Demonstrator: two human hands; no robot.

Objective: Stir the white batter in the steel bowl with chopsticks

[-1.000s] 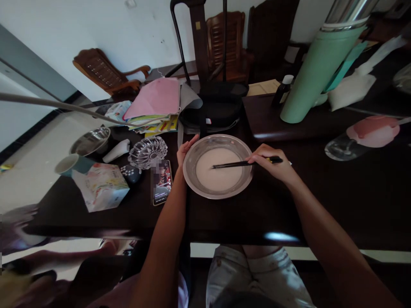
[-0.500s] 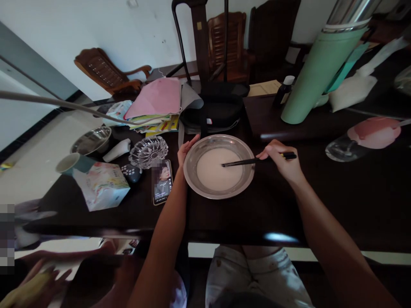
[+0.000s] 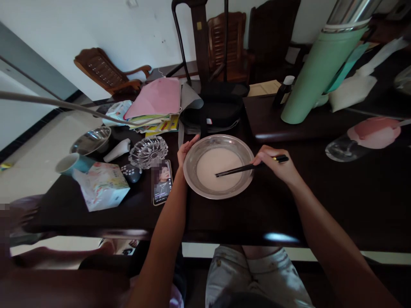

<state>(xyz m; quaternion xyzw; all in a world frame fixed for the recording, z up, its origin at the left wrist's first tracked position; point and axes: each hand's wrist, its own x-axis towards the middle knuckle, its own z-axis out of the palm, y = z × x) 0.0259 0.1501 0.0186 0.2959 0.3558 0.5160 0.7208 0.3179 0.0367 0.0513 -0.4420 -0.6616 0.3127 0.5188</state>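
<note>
A wide metal bowl [image 3: 194,182] sits on the dark table, holding a pale, milky liquid [image 3: 218,160]. My left hand [image 3: 185,149] holds the bowl's left side, its fingers along the outside of the rim. A pair of black chopsticks [image 3: 236,170] is gripped in my right hand [image 3: 272,161], at the bowl's right edge. They slant down to the left, and their tips are at the liquid near the middle of the bowl. The undersides of both hands are hidden.
Left of the bowl lie a phone [image 3: 162,188], a glass dish [image 3: 148,152], a tissue box [image 3: 104,186], a cup [image 3: 72,164] and another metal bowl [image 3: 91,141]. A green thermos [image 3: 317,81] stands behind right, a pink-and-clear bottle [image 3: 362,137] at right. Another person sits at lower left.
The chopsticks have swept right through the liquid and then back left and nearer me, my right hand moving with them. My left hand and the bowl stay nearly still.
</note>
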